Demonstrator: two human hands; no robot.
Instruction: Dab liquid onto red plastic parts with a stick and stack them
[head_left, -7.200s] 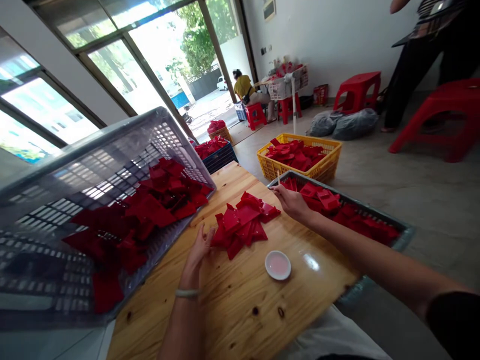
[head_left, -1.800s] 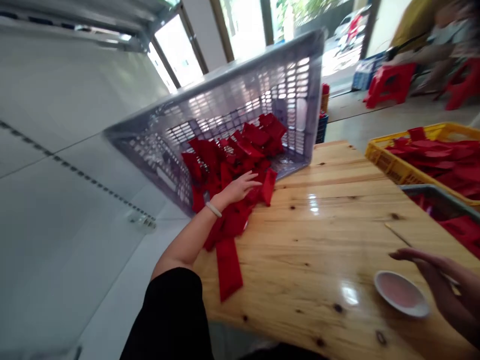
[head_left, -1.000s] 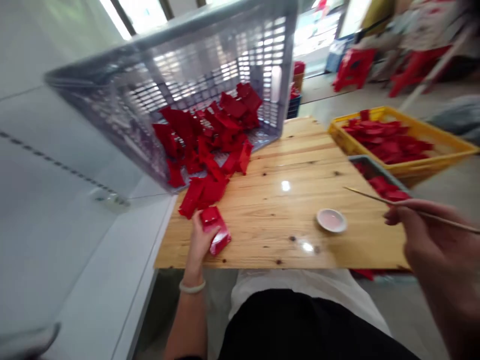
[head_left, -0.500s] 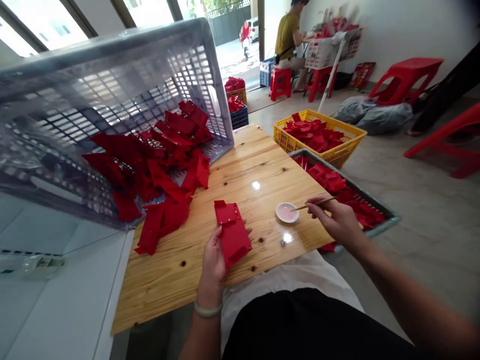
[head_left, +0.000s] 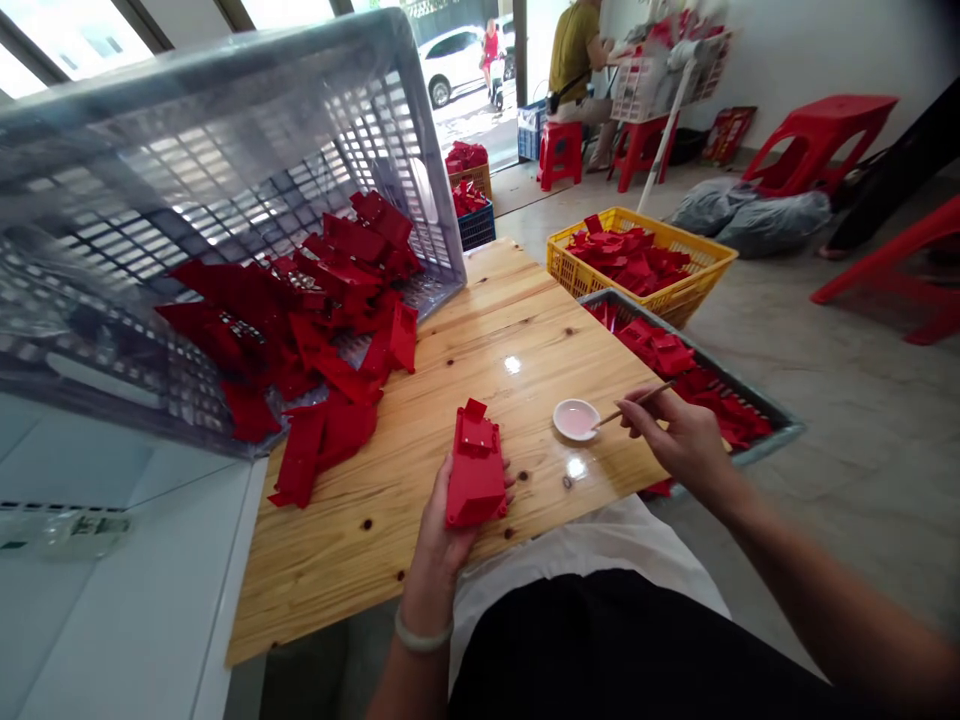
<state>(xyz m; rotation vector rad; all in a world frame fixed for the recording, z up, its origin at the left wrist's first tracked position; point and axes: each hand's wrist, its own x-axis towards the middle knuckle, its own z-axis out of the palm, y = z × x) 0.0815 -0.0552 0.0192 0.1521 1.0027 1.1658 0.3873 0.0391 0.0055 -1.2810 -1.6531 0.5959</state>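
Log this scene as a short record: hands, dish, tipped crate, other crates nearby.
Left hand: holds a red piece above the table
Right hand: pinches a thin stick, its tip at the dish's right edge; contact unclear
Dish: white, on the table, pinkish contents
Tipped crate: grey, on its side, red pieces inside and spilling onto the table
Other crates nearby: yellow crate and dark green crate, both holding red pieces
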